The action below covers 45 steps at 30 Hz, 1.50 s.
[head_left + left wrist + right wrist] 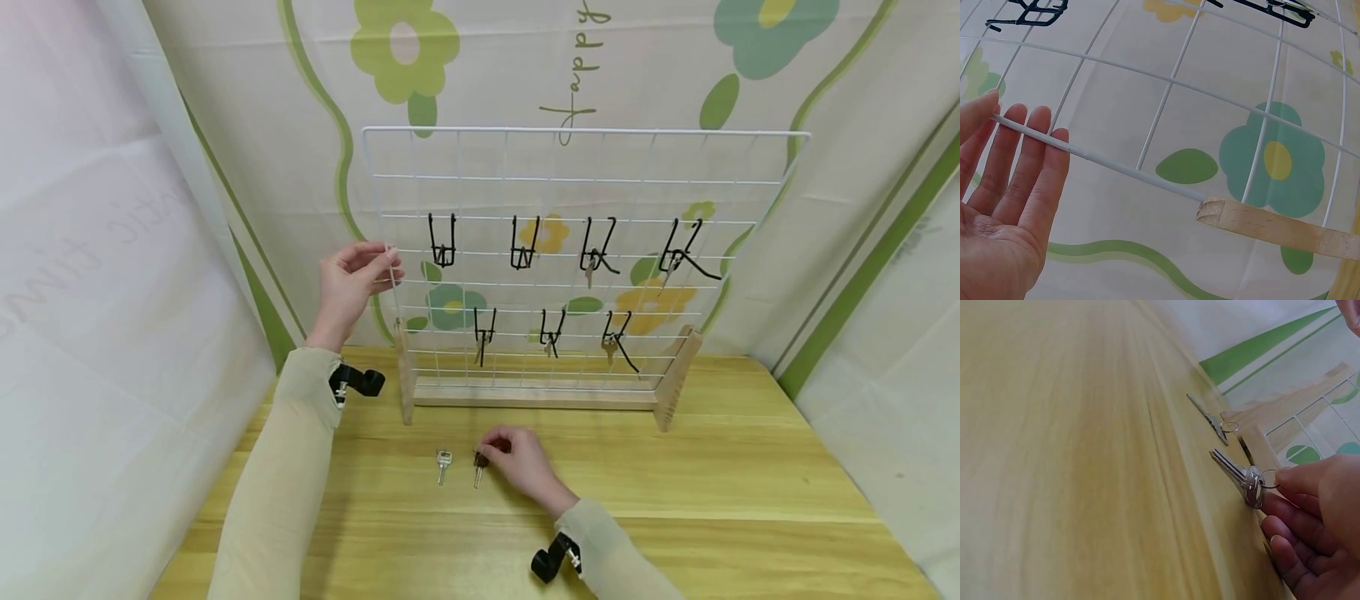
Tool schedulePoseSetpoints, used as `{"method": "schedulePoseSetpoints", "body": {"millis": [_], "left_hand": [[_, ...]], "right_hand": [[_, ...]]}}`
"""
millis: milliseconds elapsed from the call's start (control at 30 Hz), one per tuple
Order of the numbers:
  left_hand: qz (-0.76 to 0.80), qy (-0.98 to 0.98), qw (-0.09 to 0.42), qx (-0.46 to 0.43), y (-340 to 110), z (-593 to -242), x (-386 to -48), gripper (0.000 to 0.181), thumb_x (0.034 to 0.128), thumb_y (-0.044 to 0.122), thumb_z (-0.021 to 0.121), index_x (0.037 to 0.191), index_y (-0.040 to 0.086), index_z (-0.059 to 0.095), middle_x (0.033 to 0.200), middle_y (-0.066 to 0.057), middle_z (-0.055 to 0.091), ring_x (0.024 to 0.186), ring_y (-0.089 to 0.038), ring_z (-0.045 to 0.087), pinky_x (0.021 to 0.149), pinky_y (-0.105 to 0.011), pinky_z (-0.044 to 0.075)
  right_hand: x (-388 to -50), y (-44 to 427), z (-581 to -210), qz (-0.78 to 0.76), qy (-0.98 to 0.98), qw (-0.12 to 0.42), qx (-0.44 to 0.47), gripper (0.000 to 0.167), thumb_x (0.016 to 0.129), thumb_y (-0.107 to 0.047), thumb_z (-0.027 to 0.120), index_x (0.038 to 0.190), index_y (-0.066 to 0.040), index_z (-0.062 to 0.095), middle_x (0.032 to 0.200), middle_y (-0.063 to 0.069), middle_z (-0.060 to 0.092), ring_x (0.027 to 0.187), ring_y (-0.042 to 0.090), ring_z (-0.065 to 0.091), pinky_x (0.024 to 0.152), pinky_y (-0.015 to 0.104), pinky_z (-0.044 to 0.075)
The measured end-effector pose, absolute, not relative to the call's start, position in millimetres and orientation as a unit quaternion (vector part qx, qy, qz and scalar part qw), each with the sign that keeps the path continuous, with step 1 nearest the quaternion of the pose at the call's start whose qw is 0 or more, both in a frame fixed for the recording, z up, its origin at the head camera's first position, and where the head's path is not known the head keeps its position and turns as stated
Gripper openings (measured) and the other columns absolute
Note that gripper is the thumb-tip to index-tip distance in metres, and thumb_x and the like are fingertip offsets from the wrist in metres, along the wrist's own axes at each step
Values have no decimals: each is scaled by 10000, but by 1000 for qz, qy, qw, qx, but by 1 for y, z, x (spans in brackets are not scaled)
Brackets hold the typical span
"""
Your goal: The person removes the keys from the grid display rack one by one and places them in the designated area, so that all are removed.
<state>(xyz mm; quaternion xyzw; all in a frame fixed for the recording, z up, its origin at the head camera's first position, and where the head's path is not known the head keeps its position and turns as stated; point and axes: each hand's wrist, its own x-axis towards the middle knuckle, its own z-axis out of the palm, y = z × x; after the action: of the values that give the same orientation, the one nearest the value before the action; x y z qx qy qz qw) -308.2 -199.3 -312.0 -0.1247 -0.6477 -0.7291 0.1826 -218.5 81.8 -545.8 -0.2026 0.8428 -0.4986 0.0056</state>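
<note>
My left hand [351, 283] holds the left edge of a white wire grid rack [480, 131], thumb on one side of the wire and fingers on the other, as the left wrist view also shows. Low over the wooden table, my right hand [528, 467] pinches the small ring of a silver key [1238, 475] between thumb and fingers. The key's blade points away from the fingers. Just left of it a second silver key [443, 465] with its own ring lies on the table. Several black hooks [522, 250] hang on the grid in two rows, some bearing keys [611, 348].
Wooden feet [675, 379] and a crossbar [532, 396] support the rack on the table [720, 500]. Behind it hangs a white cloth [247, 100] with flower prints, and further cloth walls stand at both sides. Some hooks stick out toward the front right.
</note>
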Motion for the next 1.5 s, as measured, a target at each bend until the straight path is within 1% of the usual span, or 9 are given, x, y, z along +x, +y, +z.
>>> {"method": "schedulePoseSetpoints", "body": {"millis": [167, 367, 500, 633, 800, 933, 1067, 1267, 1500], "left_hand": [[-728, -649, 181, -124, -200, -311, -308, 221, 909, 177, 808, 1056, 26, 740, 957, -122, 753, 809, -244, 748, 755, -354, 627], [-728, -650, 181, -123, -199, -311, -309, 226, 908, 178, 810, 1057, 23, 739, 957, -126, 752, 810, -247, 747, 755, -355, 627], [-727, -651, 181, -120, -199, -311, -309, 226, 906, 180, 811, 1056, 26, 740, 958, -128, 751, 812, -249, 748, 756, -355, 627], [-727, -652, 180, -120, -199, -311, -309, 228, 908, 181, 809, 1059, 27, 737, 965, -130, 750, 816, -252, 747, 759, -357, 626], [-726, -653, 179, -120, -199, -311, -309, 231, 911, 188, 805, 1063, 28, 736, 968, -130, 749, 817, -250, 746, 759, -356, 626], [-728, -649, 181, -123, -199, -312, -309, 228, 913, 179, 801, 1063, 20, 734, 963, -137, 748, 815, -251, 746, 756, -359, 627], [-728, -648, 182, -127, -198, -312, -308, 226, 916, 174, 799, 1064, 18, 732, 963, -138, 747, 818, -254, 746, 758, -363, 628], [-730, -646, 183, -128, -200, -312, -309, 231, 911, 182, 802, 1058, 19, 733, 960, -136, 746, 813, -249, 746, 756, -362, 628], [-728, -648, 183, -125, -200, -313, -309, 221, 914, 172, 800, 1060, 20, 732, 963, -140, 745, 812, -248, 748, 762, -371, 626]], "right_hand": [[-218, 81, -545, -489, 849, 4, -201, 40, 963, -162, 742, 944, -132, 761, 856, -107, 702, 769, 78, 630, 674, 261, 549], [-218, 80, -543, -481, 855, 14, -194, 78, 964, -196, 744, 963, -121, 768, 871, -125, 699, 785, 75, 633, 694, 260, 556], [-219, 79, -544, -485, 853, 20, -191, 60, 962, -181, 745, 978, -129, 772, 879, -125, 701, 791, 81, 635, 694, 262, 554], [-222, 81, -547, -507, 840, 21, -191, 106, 956, -173, 749, 1024, -94, 772, 914, -81, 724, 806, 101, 650, 711, 272, 566], [-223, 90, -541, -560, 812, 34, -162, 216, 962, -194, 744, 1103, -30, 747, 988, 3, 740, 879, 145, 674, 791, 274, 575], [-222, 98, -522, -597, 791, 26, -132, 236, 956, -186, 751, 1119, -16, 742, 1028, 44, 740, 929, 188, 683, 840, 295, 576], [-218, 108, -492, -616, 779, 4, -113, 252, 935, -207, 775, 1133, -53, 747, 1064, 26, 739, 964, 189, 684, 881, 293, 567], [-210, 123, -442, -647, 754, -29, -115, 279, 918, -241, 797, 1138, -77, 748, 1103, 51, 736, 996, 227, 686, 883, 307, 577], [-202, 144, -395, -661, 728, -102, -150, 261, 935, -198, 783, 1134, -35, 742, 1111, 84, 739, 1006, 233, 695, 872, 302, 586]]}}
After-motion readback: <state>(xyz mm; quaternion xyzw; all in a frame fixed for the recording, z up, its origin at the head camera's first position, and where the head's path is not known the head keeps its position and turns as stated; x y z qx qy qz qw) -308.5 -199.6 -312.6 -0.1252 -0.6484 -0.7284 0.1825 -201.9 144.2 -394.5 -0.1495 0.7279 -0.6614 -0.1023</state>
